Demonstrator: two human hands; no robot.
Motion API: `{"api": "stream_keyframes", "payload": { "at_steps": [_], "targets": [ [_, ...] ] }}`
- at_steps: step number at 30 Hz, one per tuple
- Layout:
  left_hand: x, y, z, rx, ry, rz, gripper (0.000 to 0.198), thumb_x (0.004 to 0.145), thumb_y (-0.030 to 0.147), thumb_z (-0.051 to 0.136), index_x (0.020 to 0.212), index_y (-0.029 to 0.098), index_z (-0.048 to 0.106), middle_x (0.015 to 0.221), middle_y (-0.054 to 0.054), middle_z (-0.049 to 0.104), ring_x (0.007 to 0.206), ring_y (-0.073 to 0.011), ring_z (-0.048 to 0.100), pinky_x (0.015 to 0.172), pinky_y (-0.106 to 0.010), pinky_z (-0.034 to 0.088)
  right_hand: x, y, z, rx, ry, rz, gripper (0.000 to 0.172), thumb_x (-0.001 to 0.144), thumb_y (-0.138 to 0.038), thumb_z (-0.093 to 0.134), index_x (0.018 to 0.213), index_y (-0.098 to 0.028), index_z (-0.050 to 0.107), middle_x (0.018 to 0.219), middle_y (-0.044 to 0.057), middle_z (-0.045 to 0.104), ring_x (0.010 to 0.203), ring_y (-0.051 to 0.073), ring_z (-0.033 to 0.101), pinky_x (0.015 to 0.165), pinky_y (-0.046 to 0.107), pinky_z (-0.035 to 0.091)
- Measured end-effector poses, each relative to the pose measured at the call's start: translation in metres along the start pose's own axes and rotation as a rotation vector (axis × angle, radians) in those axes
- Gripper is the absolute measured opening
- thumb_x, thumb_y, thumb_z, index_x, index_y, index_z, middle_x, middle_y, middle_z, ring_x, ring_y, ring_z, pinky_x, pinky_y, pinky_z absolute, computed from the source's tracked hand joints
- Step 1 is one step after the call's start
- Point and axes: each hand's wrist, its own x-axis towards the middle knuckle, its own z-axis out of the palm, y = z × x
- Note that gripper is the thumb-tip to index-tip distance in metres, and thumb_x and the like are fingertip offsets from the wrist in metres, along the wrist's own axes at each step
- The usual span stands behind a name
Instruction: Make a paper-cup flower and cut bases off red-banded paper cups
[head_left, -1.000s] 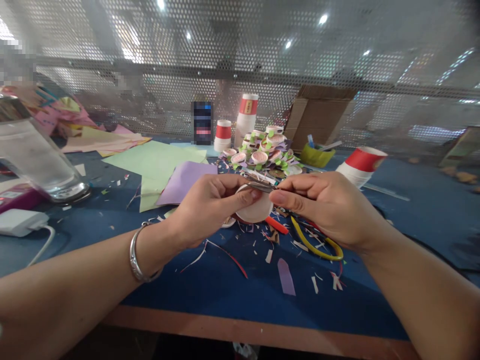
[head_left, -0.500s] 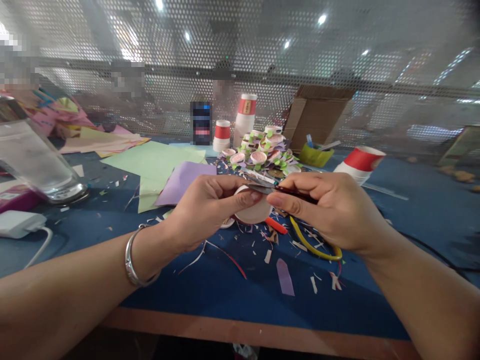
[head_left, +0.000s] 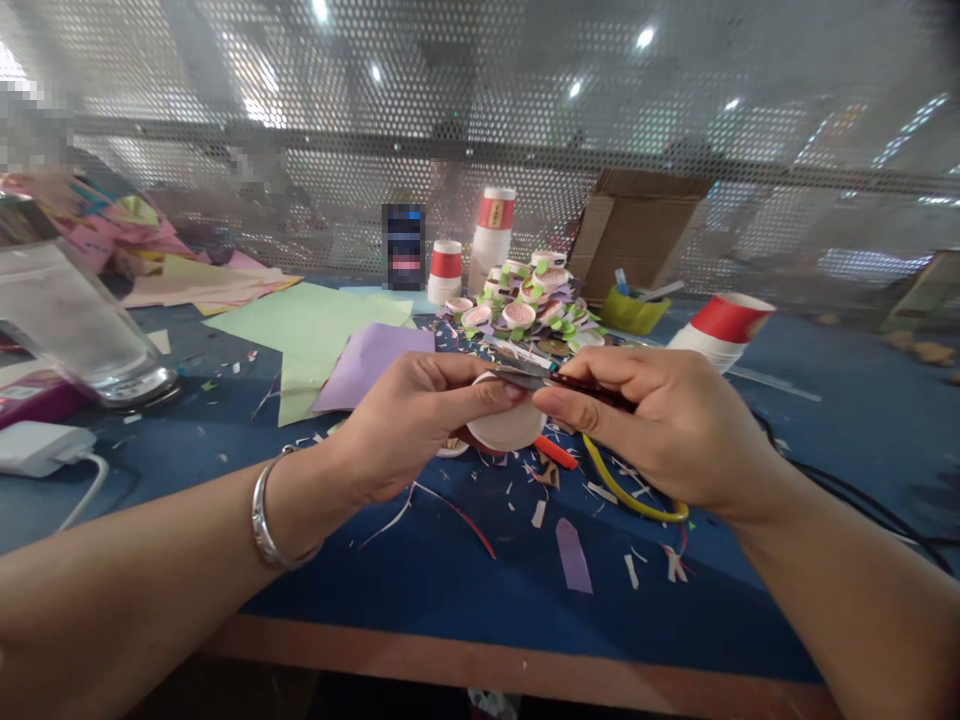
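My left hand (head_left: 416, 415) is closed around a white paper cup base (head_left: 506, 425), thumb pressed on its upper rim. My right hand (head_left: 667, 420) is closed on small dark-handled scissors (head_left: 555, 380), whose blades meet the cup's rim right at my left thumb. Both hands hover just above the blue table (head_left: 450, 570), over a scatter of paper scraps. A silver bangle (head_left: 266, 515) circles my left wrist.
A heap of finished paper-cup flowers (head_left: 529, 305) lies behind my hands, with red-and-white cups (head_left: 491, 235) and a tipped cup (head_left: 720, 325) near it. Green and purple sheets (head_left: 322, 335) lie to the left, beside a glass jar (head_left: 71, 315). Yellow-handled scissors (head_left: 634, 495), a cardboard box (head_left: 637, 235) and a mesh screen stand around.
Both hands stay pressed together on the cup and scissors with only a slight shift; the scissors' dark handle shows more in my right hand than a second ago.
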Motion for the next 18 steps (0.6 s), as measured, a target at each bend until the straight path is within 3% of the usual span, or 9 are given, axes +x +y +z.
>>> {"api": "stream_keyframes", "payload": {
  "at_steps": [6, 12, 18],
  "targets": [
    [0.001, 0.0012, -0.0029, 0.047, 0.018, -0.01, 0.021, 0.074, 0.03, 0.087, 0.083, 0.012, 0.081, 0.07, -0.005, 0.071, 0.057, -0.0088, 0.059, 0.049, -0.017, 0.043, -0.001, -0.0032, -0.0003, 0.001, 0.01, 0.006, 0.05, 0.086, -0.066, 0.07, 0.072, -0.019, 0.07, 0.062, 0.0, 0.053, 0.056, 0.012, 0.043, 0.047, 0.027, 0.033],
    [0.0013, 0.0042, -0.0017, 0.022, 0.013, -0.018, 0.018, 0.077, 0.029, 0.084, 0.072, 0.013, 0.078, 0.064, -0.002, 0.067, 0.054, -0.0072, 0.057, 0.046, -0.015, 0.041, -0.0004, -0.001, -0.0003, 0.005, 0.013, -0.004, 0.052, 0.087, -0.067, 0.068, 0.071, -0.018, 0.069, 0.062, -0.002, 0.05, 0.056, 0.011, 0.04, 0.048, 0.028, 0.031],
    [0.0022, 0.0036, -0.0031, 0.046, 0.004, -0.021, 0.018, 0.078, 0.029, 0.083, 0.073, 0.013, 0.077, 0.065, -0.002, 0.067, 0.055, -0.0079, 0.057, 0.046, -0.017, 0.04, 0.0004, 0.0028, 0.0002, -0.025, 0.005, -0.026, 0.05, 0.089, -0.066, 0.067, 0.07, -0.02, 0.066, 0.061, -0.003, 0.048, 0.057, 0.012, 0.039, 0.049, 0.028, 0.031]
  ]
}}
